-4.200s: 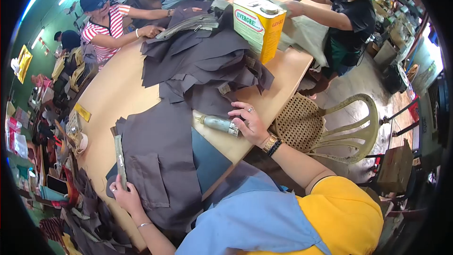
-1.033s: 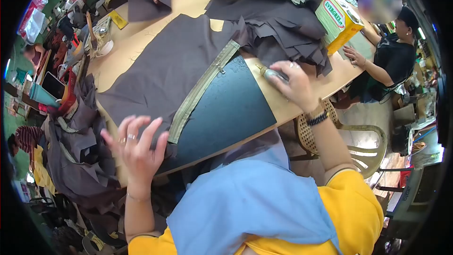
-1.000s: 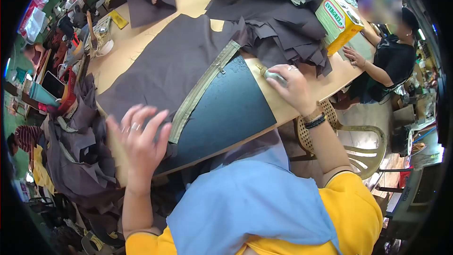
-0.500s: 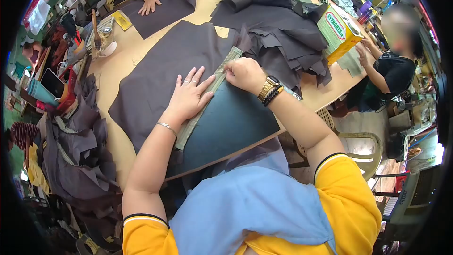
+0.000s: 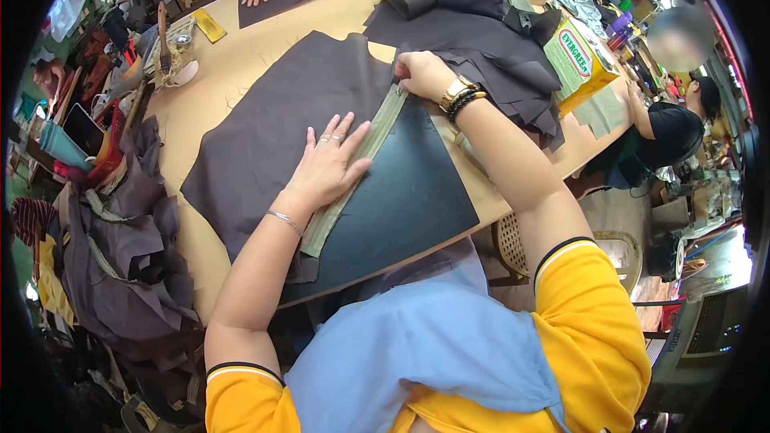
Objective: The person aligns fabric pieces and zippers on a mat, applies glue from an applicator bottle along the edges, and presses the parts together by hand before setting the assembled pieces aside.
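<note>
Fingers spread, the left hand [image 5: 330,164] presses flat on the dark cloth [image 5: 265,128] and zipper strip [image 5: 365,152]. The right hand [image 5: 423,74] pinches the strip's far end, where it lies along the cloth's edge, beside the black board [image 5: 401,192] on the table [image 5: 210,88].

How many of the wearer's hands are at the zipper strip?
2: the left hand lies spread over the middle of the zipper strip; the right hand is at its far end, fingers drawn together.
</note>
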Demonstrator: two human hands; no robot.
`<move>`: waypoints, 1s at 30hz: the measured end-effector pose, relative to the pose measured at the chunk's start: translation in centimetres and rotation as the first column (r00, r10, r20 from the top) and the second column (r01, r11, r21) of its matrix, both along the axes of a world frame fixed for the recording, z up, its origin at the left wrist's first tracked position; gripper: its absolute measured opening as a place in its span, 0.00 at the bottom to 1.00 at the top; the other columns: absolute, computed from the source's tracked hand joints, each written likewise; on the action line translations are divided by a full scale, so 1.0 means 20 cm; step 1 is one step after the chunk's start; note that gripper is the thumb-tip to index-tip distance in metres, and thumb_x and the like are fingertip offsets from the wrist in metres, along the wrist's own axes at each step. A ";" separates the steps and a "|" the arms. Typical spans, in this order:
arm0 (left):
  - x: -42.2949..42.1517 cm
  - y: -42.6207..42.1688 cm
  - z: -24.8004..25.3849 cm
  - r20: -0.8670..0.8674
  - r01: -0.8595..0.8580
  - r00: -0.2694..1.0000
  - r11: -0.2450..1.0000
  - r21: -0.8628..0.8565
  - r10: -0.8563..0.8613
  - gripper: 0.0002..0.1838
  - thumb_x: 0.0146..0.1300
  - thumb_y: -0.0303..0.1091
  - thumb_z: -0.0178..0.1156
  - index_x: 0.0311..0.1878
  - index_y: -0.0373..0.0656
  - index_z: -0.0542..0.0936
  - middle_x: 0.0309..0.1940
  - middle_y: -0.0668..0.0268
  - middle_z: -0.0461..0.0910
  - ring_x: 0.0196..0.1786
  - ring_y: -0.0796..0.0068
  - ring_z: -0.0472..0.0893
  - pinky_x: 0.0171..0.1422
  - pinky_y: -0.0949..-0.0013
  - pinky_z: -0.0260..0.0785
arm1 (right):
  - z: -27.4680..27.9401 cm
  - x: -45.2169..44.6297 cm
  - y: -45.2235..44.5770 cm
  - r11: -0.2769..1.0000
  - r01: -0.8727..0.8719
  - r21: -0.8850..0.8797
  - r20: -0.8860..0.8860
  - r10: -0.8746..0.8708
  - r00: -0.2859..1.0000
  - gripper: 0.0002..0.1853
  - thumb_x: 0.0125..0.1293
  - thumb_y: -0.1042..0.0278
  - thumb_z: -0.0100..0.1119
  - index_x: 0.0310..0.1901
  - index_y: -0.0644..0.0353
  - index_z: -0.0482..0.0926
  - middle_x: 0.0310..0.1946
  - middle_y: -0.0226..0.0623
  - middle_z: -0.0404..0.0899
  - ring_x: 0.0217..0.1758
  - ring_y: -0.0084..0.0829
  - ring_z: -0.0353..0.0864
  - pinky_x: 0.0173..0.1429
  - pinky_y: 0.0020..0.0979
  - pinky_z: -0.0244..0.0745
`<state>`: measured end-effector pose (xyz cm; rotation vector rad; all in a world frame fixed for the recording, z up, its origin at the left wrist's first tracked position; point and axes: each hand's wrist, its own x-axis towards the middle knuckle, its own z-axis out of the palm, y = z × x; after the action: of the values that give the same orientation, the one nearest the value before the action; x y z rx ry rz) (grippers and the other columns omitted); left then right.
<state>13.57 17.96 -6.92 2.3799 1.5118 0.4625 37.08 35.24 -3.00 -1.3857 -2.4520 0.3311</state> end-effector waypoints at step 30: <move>-0.32 -0.21 0.05 -0.011 -0.164 0.987 0.983 -0.088 0.163 0.52 0.45 0.70 0.72 0.73 0.56 0.73 0.81 0.58 0.57 0.84 0.54 0.51 0.83 0.36 0.36 | 0.01 0.24 -0.58 0.735 -0.254 -0.629 -0.772 -0.551 0.318 0.25 0.73 0.52 0.62 0.61 0.63 0.73 0.53 0.37 0.80 0.52 0.29 0.85 0.52 0.32 0.85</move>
<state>7.09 13.84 -5.83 2.2012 1.7008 0.4177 41.92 23.63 -2.79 -1.0582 -1.1125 1.5998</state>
